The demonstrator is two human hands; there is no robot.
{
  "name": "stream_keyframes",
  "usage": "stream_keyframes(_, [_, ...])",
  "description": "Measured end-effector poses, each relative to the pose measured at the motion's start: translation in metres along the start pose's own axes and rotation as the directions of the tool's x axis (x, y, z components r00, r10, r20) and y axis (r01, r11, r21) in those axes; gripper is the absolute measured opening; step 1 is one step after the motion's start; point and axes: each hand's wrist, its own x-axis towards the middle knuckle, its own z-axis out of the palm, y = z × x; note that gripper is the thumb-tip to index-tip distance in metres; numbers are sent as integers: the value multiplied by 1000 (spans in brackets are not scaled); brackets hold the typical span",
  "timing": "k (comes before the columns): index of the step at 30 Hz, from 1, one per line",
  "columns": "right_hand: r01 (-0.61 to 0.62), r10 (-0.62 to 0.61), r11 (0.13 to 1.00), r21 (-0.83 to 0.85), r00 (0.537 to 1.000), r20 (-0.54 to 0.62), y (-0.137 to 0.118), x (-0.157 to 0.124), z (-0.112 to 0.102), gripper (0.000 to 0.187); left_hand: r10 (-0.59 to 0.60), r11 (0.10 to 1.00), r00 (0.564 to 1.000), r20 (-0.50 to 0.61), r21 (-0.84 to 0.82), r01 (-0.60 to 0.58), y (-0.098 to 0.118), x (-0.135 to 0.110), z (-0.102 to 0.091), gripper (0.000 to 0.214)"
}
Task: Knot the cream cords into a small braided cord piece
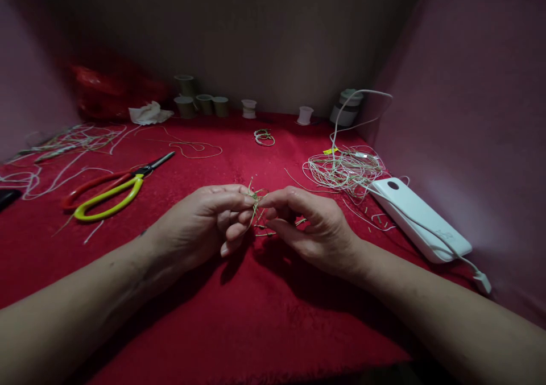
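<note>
From where I stand, the head view shows two bare hands meeting over a table covered in deep red patterned cloth. The left hand has its thumb and forefinger clamped on a small knotted bundle of thin green and pale cord, its loose ends sticking out above and below the fingertips. The right hand comes in from the other side, curled, forefinger tip right beside the knot; I can't tell whether it pinches a strand. The bundle sits between the two hands, just above the cloth.

Off to the left lie scissors with one red and one yellow handle, dark blades pointing away from the person. Beyond the hands rests a small coiled ring of green and white cord. To the right, a loose heap of pale thin cord spreads near a white rounded power bank, with a white cable across it. Spools stand along the back.
</note>
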Motion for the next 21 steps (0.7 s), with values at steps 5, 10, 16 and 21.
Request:
stream_keyframes(5, [152, -150, 981, -122, 988, 26, -1, -1, 2, 21, 11, 1000, 1000, 29, 3, -11, -4, 2, 1, 16])
stream_keyframes(10, [178, -169, 954, -243, 984, 56, -1, -2, 3, 14, -3, 1000, 999, 33, 1, 3, -6, 1, 0, 13])
stream_keyframes(16, [61, -56, 992, -111, 997, 51, -3, -3, 1, 16, 0, 999, 999, -36, -32, -2, -2, 1, 0, 11])
stream_keyframes(21, [-484, 497, 776, 404, 864, 81, -7, 1, 3, 21, -7, 997, 998, -65, -81, 2, 2, -1, 1, 11])
